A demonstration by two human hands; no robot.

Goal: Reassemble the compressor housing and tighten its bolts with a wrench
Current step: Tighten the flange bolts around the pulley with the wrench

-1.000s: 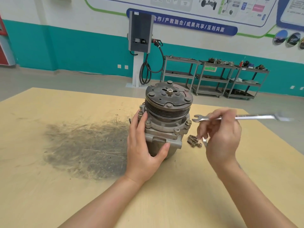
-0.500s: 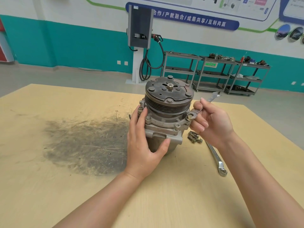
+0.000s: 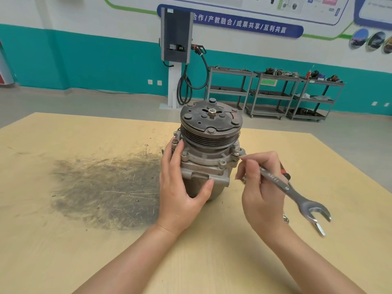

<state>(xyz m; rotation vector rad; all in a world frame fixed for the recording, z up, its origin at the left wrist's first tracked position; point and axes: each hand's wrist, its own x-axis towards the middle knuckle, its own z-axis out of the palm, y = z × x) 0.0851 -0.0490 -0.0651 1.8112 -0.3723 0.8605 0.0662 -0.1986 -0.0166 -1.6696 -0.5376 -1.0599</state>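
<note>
We see the compressor (image 3: 209,153) standing upright near the middle of the table (image 3: 63,240), pulley face up, which puts the ring of flange bolts within reach from the side. The left hand (image 3: 180,187) wraps around the housing body, fingers up its left flank and thumb pressed across the front, and we judge that this grip is there to stop the unit turning or tipping while a bolt is worked. The right hand (image 3: 259,187) grips the shank of the wrench (image 3: 282,184), with the small end set against a bolt (image 3: 235,153) on the right side of the flange; the large open end points back toward the person. Holding the shank close to the bolt gives control rather than leverage, so we take this as running the bolt down, not final tightening. Whether the small end is fully seated on the bolt head is hard to tell from this angle. 2 more bolts (image 3: 184,154) show on the left of the flange, just beside the left fingers.
</note>
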